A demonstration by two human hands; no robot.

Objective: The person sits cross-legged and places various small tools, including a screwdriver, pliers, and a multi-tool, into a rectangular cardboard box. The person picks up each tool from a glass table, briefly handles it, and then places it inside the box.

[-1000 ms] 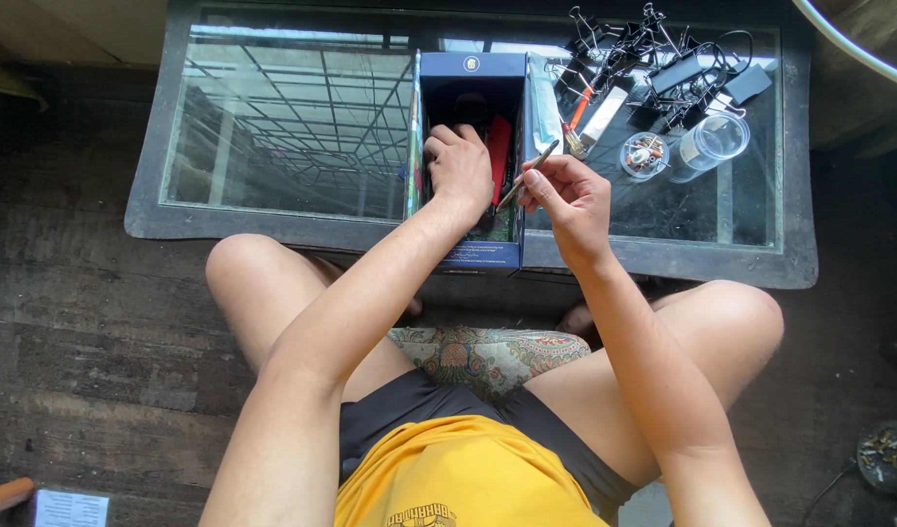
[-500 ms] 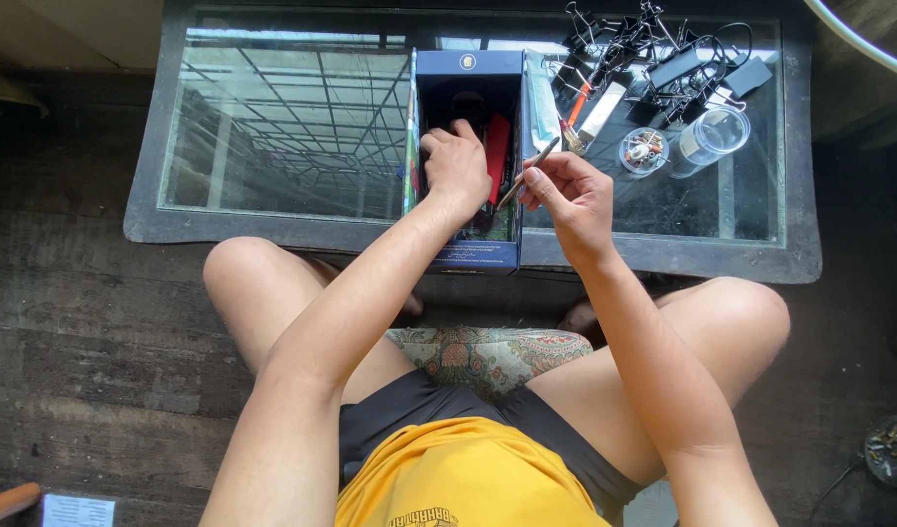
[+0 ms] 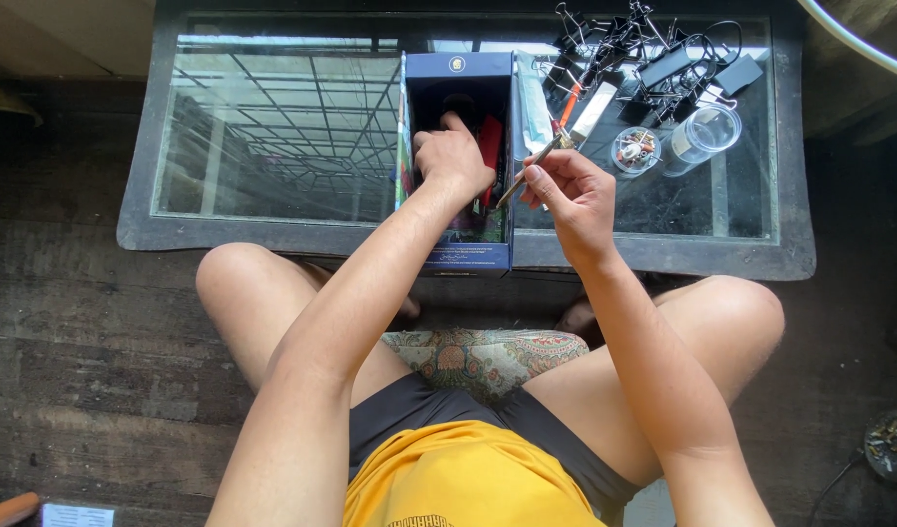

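Since earlier our left hand [image 3: 451, 156] dug deeper into box [image 3: 458, 73] | grasp unclear | right hand [image 3: 566, 195] pinches stick [image 3: 531, 163] aside, clear of box

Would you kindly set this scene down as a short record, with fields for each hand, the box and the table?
Left hand: left hand reaches down into the open blue box, fingers among its contents
Right hand: right hand pinches a thin brown stick-like tool beside the box
Box contents: a red item shows; the rest is hidden by the hand
Table: glass-topped table with dark frame
Clutter at right: black binder clips, a clear jar lying on its side, a small round clear container
Seat: patterned cushion
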